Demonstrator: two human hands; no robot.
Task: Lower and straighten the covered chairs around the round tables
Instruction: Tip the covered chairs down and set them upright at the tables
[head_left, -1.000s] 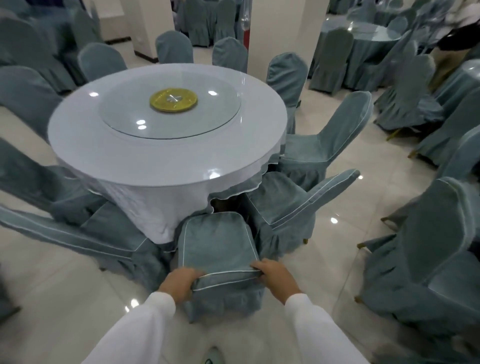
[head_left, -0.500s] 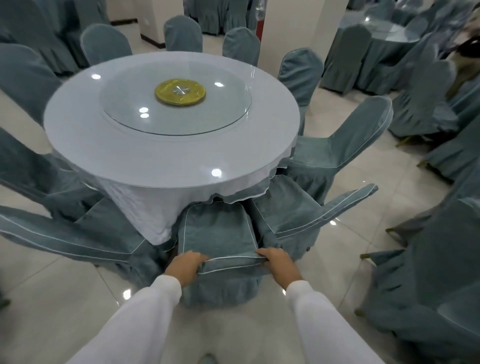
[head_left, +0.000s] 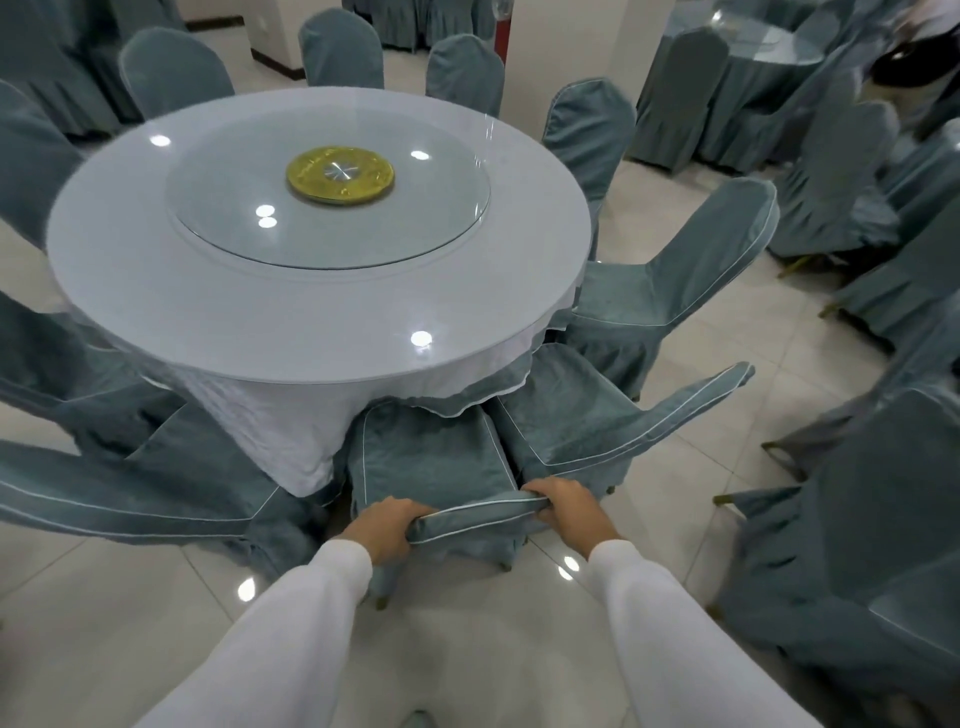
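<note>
A grey-blue covered chair (head_left: 426, 457) with white piping stands right in front of me, its seat tucked under the cloth of the round table (head_left: 311, 312). My left hand (head_left: 384, 525) grips the left end of the top of its backrest. My right hand (head_left: 569, 506) grips the right end of the same edge. A tilted covered chair (head_left: 587, 415) leans against the table on the right, and another tilted chair (head_left: 156, 488) leans in on the left.
The table carries a glass turntable (head_left: 332, 208) with a gold hub (head_left: 340, 174). More covered chairs ring it, one (head_left: 670, 280) at the right. Other chairs (head_left: 857, 545) crowd the right side. A white pillar (head_left: 566, 41) stands behind. The tiled floor (head_left: 701, 467) is glossy.
The chair has slid closer in under the table, with both hands still gripping its backrest top. My view has moved forward and closer to the table.
</note>
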